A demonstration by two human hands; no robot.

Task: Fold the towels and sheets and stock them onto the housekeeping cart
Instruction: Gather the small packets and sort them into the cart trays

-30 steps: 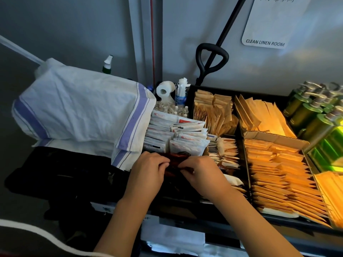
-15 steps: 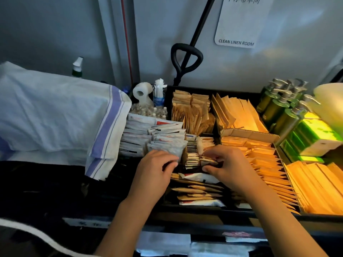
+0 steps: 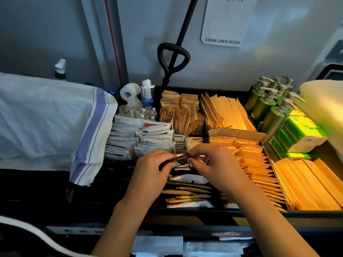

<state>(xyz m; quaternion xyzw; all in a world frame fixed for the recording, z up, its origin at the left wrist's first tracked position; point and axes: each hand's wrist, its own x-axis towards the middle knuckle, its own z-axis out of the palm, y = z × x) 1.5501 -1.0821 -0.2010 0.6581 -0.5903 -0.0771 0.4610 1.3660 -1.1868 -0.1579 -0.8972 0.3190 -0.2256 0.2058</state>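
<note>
A folded white cloth with purple stripes (image 3: 55, 119) lies on the left end of the housekeeping cart's top. The cart's black tray (image 3: 185, 210) holds rows of small packets. My left hand (image 3: 152, 173) and my right hand (image 3: 213, 164) meet over the tray's middle. Together they pinch a small dark red sachet (image 3: 178, 159) between their fingertips. A pale folded towel (image 3: 326, 108) shows at the right edge.
Brown paper packets (image 3: 256, 164) fill the right compartments, white sachets (image 3: 141, 141) the left. Green pump bottles (image 3: 267, 106) and green boxes (image 3: 300, 134) stand at the back right. A black handle (image 3: 173, 60) leans on the wall under a "CLEAN LINEN ROOM" sign (image 3: 222, 21). A spray bottle (image 3: 60, 69) stands behind the cloth.
My hands have come together again over the tray's middle and lifted a dark red sachet. The view has shifted to the right, showing more of the pale towel.
</note>
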